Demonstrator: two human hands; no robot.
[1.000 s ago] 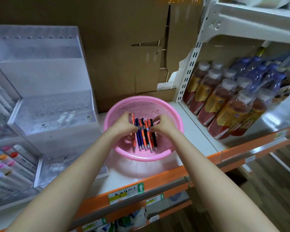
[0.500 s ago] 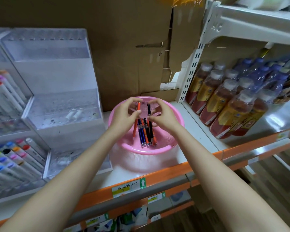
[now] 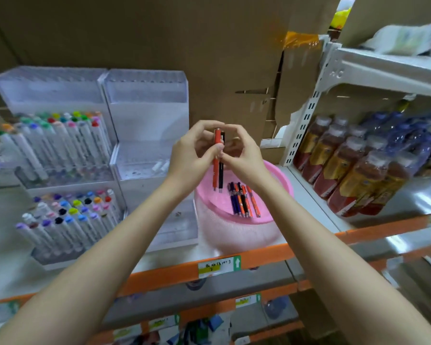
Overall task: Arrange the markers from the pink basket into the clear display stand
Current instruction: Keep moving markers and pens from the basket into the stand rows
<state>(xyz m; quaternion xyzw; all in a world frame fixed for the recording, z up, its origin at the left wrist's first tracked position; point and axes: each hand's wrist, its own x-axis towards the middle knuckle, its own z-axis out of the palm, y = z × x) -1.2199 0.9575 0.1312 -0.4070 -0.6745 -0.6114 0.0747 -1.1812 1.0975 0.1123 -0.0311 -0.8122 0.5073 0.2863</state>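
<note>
Markers (image 3: 218, 168), two held: one orange, one black, upright above the pink basket (image 3: 281, 180).
Left hand (image 3: 192, 153) and right hand (image 3: 246, 158) both pinch the pair, fingers curled round the upper barrels. About five more markers (image 3: 244, 201) lie in the basket, on the shelf (image 3: 311, 207). Clear display stand (image 3: 147, 115), one, just left.

Two markers (image 3: 216, 171) now above pink basket (image 3: 234, 235)
</note>
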